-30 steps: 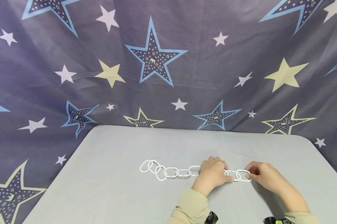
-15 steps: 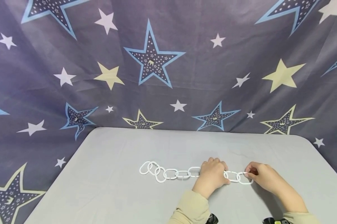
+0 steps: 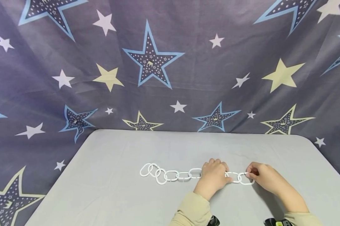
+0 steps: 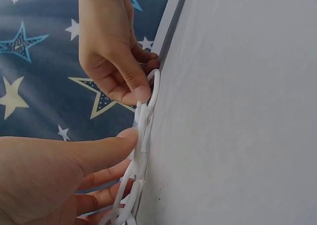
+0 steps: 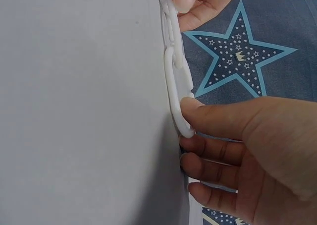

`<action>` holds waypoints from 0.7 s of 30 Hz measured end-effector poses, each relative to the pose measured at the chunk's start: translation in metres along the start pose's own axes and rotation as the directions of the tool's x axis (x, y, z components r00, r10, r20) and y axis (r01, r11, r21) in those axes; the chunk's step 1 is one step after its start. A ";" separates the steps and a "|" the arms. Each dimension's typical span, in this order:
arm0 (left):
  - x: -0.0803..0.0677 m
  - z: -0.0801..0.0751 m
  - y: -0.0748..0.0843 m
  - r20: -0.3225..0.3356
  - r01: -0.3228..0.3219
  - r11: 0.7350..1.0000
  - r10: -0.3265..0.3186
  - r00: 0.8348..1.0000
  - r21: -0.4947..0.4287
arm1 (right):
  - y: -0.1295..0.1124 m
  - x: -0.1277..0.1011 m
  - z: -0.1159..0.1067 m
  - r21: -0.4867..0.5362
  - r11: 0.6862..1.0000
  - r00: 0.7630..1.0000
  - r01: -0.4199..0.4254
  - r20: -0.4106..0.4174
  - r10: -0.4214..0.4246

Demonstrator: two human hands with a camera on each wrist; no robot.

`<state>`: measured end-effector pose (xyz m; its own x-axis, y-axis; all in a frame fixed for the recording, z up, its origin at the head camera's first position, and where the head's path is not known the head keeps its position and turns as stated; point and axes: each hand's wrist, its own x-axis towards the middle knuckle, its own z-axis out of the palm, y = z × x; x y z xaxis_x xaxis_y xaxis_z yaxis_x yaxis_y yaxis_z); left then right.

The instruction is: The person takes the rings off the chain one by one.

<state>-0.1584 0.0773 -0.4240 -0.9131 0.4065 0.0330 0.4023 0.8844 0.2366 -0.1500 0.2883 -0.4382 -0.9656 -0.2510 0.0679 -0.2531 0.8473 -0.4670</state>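
A chain of white plastic oval links [image 3: 172, 171] runs sideways over the grey table. My left hand [image 3: 213, 176] holds it towards its right part, covering some links; in the left wrist view its thumb presses one side of a link and the fingers lie behind. My right hand [image 3: 267, 177] pinches the end link [image 5: 171, 81] between thumb and forefinger, the other fingers curled beneath. A small split shows in that link beside the right thumb [image 5: 193, 107]. Two links lie between the hands in the head view.
The chain's left end bunches into overlapping links [image 3: 161, 183] on the grey tabletop [image 3: 116, 201]. A dark cloth with stars [image 3: 187, 72] hangs behind the table and along its sides.
The right thumb and forefinger have shifted to the far side of the end link, which has tipped slightly nearer me. The left hand stays in place; the view drifts a little.
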 end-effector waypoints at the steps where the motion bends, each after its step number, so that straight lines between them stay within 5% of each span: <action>1: 0.000 0.000 0.000 0.000 -0.001 1.000 0.001 1.000 -0.001 | 0.000 0.000 0.000 0.002 1.000 1.000 0.000 0.001 0.000; 21: 0.005 0.002 -0.002 0.041 0.030 0.995 -0.026 0.999 -0.096 | -0.007 0.001 -0.004 0.024 0.999 0.999 0.041 -0.020 -0.040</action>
<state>-0.1634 0.0780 -0.4266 -0.9198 0.3922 -0.0131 0.3664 0.8702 0.3295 -0.1495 0.2841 -0.4314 -0.9556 -0.2754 0.1048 -0.2909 0.8248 -0.4849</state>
